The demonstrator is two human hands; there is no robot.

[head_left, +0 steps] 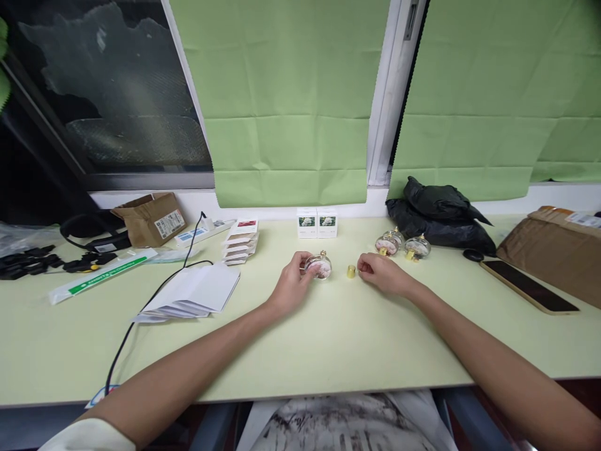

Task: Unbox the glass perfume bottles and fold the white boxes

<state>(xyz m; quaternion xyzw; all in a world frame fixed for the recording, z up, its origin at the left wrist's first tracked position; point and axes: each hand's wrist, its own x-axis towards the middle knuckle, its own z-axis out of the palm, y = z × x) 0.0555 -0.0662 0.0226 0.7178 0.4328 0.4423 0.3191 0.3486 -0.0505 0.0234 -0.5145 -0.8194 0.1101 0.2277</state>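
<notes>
My left hand (295, 285) grips a small round glass bottle (320, 266) with pinkish contents and a gold neck, standing on the pale green table (328, 338). A small gold cap (351, 271) stands on the table just right of the bottle. My right hand (381, 272) rests beside the cap with its fingers curled in, the fingertips close to the cap and apparently not holding it. Two more round bottles (389, 242) (417, 247) lie further back on the right. Two small white boxes (317, 223) stand against the wall behind.
A stack of flat cards (240, 244) and folded white papers (197, 292) lie at left, with a black cable (154, 294), a power strip (201, 233) and a cardboard box (150, 218). Black bags (439, 216), a phone (528, 286) and a brown parcel (554, 247) sit at right.
</notes>
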